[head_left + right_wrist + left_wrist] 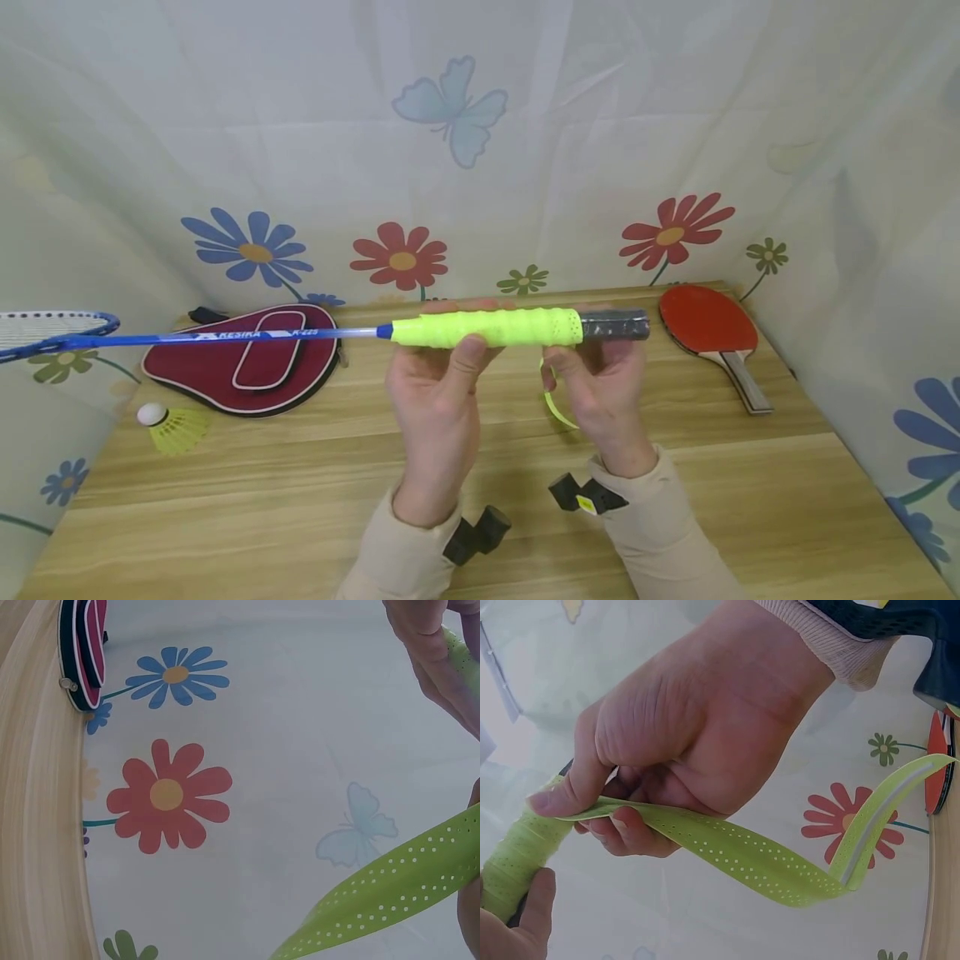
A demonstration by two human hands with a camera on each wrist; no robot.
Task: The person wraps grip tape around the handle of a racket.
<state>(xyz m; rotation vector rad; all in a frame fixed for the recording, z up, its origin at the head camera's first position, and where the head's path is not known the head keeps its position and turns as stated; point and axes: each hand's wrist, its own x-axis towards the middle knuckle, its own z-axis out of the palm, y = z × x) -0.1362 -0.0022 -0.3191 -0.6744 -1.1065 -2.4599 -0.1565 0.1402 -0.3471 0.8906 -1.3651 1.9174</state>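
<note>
A blue badminton racket [180, 338] lies level across the head view, its head cut off at the left edge. Neon yellow-green perforated overgrip tape [487, 328] covers most of the handle, while the dark butt end [617, 325] shows bare. My left hand [435, 396] holds the wrapped handle from below, thumb in front and fingers behind. Near the butt, my right hand [600, 392] pinches the tape between thumb and fingers where it meets the handle. From that pinch a loose strip of tape [742, 859] trails away, twisted, in the left wrist view.
A maroon paddle case [202, 358] lies at the table's back left, with a yellow shuttlecock [176, 427] in front of it. At the back right lies a red table tennis paddle [708, 321]. A flowered curtain [570, 183] surrounds the wooden table [262, 500].
</note>
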